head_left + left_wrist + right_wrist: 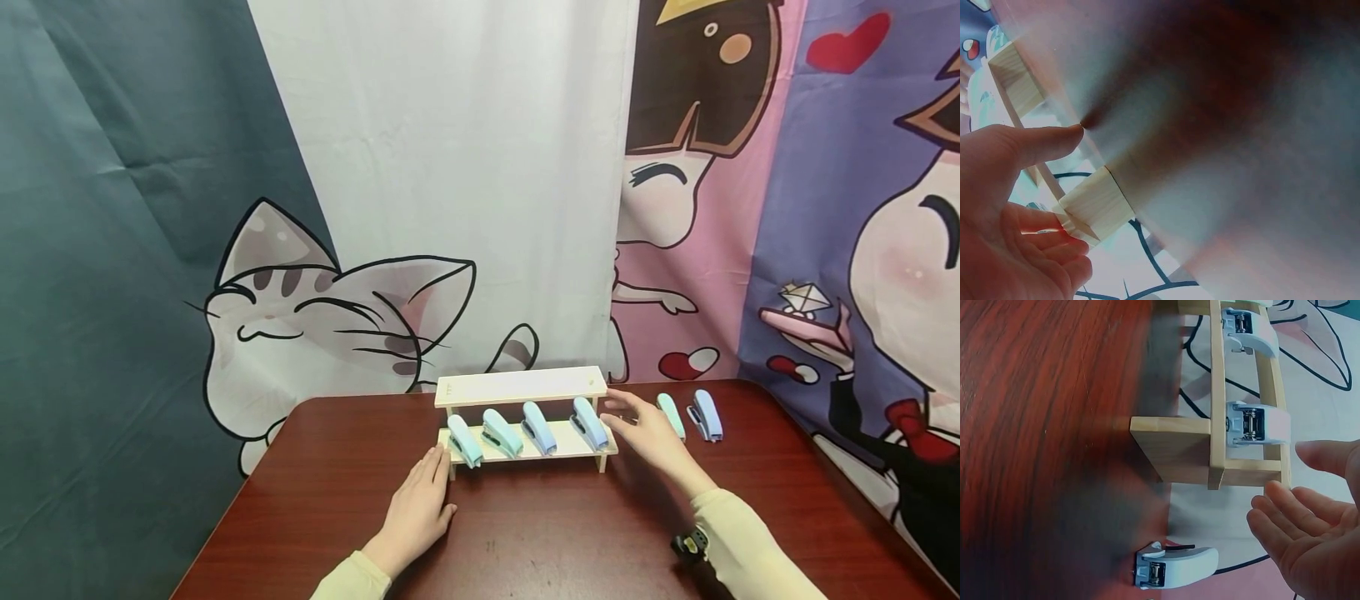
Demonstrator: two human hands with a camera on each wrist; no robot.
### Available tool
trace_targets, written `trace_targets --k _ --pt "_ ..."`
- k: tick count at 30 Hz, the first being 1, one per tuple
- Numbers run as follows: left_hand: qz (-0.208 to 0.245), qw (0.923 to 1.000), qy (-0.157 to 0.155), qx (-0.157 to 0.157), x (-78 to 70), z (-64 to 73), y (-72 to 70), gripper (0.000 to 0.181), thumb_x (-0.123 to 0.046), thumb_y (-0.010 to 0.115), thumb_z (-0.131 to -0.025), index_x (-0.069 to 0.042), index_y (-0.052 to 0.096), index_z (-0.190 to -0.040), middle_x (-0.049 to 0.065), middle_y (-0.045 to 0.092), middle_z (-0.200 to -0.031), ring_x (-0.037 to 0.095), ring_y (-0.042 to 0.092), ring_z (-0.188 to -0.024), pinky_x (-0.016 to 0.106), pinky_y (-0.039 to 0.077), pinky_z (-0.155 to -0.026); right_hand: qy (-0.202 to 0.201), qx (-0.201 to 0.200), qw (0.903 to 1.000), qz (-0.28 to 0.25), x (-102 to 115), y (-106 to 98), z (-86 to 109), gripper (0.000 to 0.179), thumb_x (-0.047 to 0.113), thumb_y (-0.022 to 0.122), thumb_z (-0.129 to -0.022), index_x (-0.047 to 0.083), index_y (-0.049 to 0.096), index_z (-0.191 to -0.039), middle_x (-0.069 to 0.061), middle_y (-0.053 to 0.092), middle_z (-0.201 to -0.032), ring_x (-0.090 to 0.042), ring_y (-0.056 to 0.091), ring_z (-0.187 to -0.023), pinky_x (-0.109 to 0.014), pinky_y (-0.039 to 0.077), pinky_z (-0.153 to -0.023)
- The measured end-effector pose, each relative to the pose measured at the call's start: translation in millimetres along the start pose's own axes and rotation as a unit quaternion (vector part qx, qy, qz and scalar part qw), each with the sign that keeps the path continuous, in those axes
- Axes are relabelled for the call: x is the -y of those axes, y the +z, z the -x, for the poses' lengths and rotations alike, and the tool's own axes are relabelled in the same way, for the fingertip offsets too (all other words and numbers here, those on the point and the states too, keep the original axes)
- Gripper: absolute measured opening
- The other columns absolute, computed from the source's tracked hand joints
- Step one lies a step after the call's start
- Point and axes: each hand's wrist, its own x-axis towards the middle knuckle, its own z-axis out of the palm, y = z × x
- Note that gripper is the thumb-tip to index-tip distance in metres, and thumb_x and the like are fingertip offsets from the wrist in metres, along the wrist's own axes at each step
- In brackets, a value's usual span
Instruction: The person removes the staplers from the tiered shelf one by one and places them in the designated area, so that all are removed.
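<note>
A two-tier wooden rack (517, 385) stands towards the back of the table. Across its lower shelf sits a row of staplers: light blue (465, 442) at the left end, mint green (502, 433) beside it, then periwinkle blue (538, 429) and another blue one (589, 423). My left hand (416, 504) has extended fingers right at the rack's left end; the left wrist view shows them by a wooden end piece (1097, 200). At the right end, my right hand (648, 433) has loosely bent fingers beside the rack's frame (1250, 474), holding no stapler.
Right of the rack, a mint stapler (670, 412) partly hidden by my right hand and a blue stapler (707, 414) lie on the dark red table (525, 533). Behind the table hangs a cartoon-printed curtain (465, 167). A dark watch (690, 546) is on my right wrist.
</note>
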Motion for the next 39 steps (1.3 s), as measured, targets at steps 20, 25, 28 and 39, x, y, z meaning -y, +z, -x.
trace_targets --k 20,25,28,39 --pt "0.0 1.0 0.002 -0.004 0.1 0.8 0.9 0.081 -0.019 0.085 -0.079 0.011 0.045 -0.143 0.029 0.044 -0.149 0.039 0.044 -0.138 0.049 0.039 -0.113 0.004 0.004 0.9996 -0.026 -4 16 6.2 0.057 0.029 0.071 -0.096 0.002 0.053 -0.143 -0.016 0.07 -0.12 -0.034 0.066 -0.112 -0.055 0.051 -0.097" --pt "0.001 1.0 0.004 -0.007 0.4 0.0 0.8 0.081 -0.019 0.085 -0.079 0.011 0.046 -0.143 0.029 0.045 -0.149 0.039 0.044 -0.139 0.049 0.039 -0.113 0.003 0.022 0.9997 -0.011 -3 23 6.0 0.062 0.034 0.073 -0.094 0.002 0.053 -0.144 -0.018 0.067 -0.126 -0.033 0.066 -0.113 -0.052 0.053 -0.094" --pt "0.003 1.0 0.005 -0.007 0.6 -0.8 0.4 0.081 -0.018 0.085 -0.079 0.011 0.046 -0.143 0.029 0.045 -0.149 0.039 0.044 -0.139 0.049 0.039 -0.113 0.009 0.033 0.9994 -0.009 -1 25 5.9 0.066 0.036 0.074 -0.093 0.001 0.052 -0.144 -0.021 0.065 -0.127 -0.033 0.065 -0.113 -0.049 0.055 -0.092" --pt "0.008 0.9999 -0.007 0.012 0.2 -0.2 1.0 0.081 -0.019 0.083 -0.081 0.011 0.044 -0.145 0.029 0.043 -0.15 0.039 0.043 -0.14 0.05 0.038 -0.114 0.031 0.018 0.9987 0.035 2 34 8.9 0.064 0.03 0.078 -0.089 0.003 0.055 -0.142 -0.023 0.066 -0.122 -0.031 0.064 -0.101 -0.053 0.053 -0.089"
